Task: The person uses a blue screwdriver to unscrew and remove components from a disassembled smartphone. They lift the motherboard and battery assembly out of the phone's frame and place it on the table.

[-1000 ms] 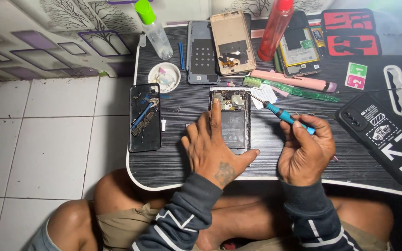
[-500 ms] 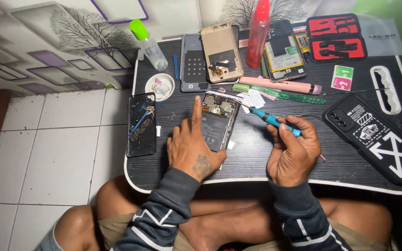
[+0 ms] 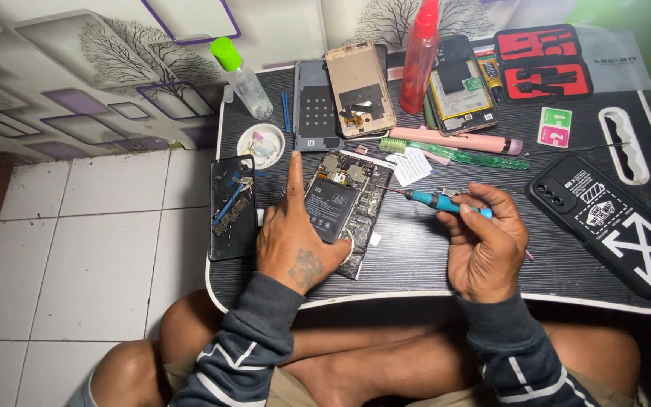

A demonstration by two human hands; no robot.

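Note:
An opened phone (image 3: 348, 200) with its back off lies on the small black table (image 3: 416, 264), its battery and boards showing. My left hand (image 3: 295, 230) presses flat on its left side, index finger stretched up along the edge. My right hand (image 3: 484, 241) grips a blue-handled screwdriver (image 3: 435, 200) whose thin tip points left onto the phone's upper right part.
A phone screen with small tools on it (image 3: 232, 197) lies at the table's left edge. Behind are a white dish (image 3: 260, 145), a clear bottle with a green cap (image 3: 241, 75), a red bottle (image 3: 420, 56), several phone parts, a green toothbrush (image 3: 453, 153), a red tool kit (image 3: 540, 64) and a black phone case (image 3: 618, 218).
The camera view has shifted, so the table sits further right. My left hand stays on the phone, and the screwdriver tip has settled on the phone's upper right part.

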